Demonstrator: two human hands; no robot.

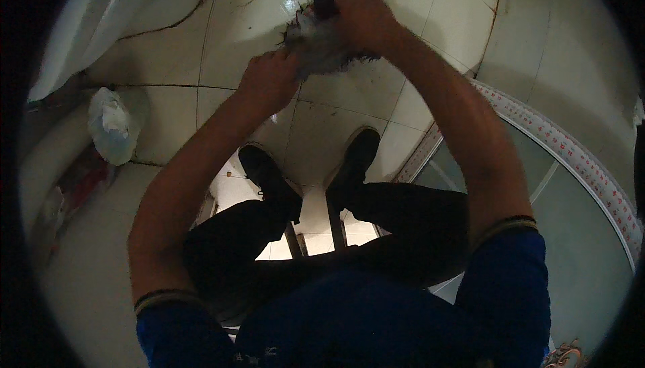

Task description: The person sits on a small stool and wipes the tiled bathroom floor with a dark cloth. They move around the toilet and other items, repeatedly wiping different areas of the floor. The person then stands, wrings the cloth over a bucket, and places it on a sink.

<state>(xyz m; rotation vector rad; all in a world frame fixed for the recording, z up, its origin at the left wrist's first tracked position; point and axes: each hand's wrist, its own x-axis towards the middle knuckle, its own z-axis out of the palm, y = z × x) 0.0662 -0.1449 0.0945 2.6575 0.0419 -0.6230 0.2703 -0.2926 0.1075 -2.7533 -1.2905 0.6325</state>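
Out in front of me, above the tiled floor point(342, 96), is a grey, shaggy-edged thing point(322, 45) with dark tufts along its rim. Its exact kind is not clear in this dim light. My left hand point(272, 79) is closed on its near left edge, fingers bent. At the far right, my right hand point(366, 18) is closed round its upper part, beside a dark lump point(326, 2) at the top. Much of the right hand's grip is hidden by the hand itself.
A clear plastic bag point(111, 126) with white stuff inside lies at the left. The white base of a fixture point(101, 12) stands at the far left. To the right is a grey-green panel point(537, 173) with a pale printed border. My dark shoes point(356, 156) rest on the tiles.
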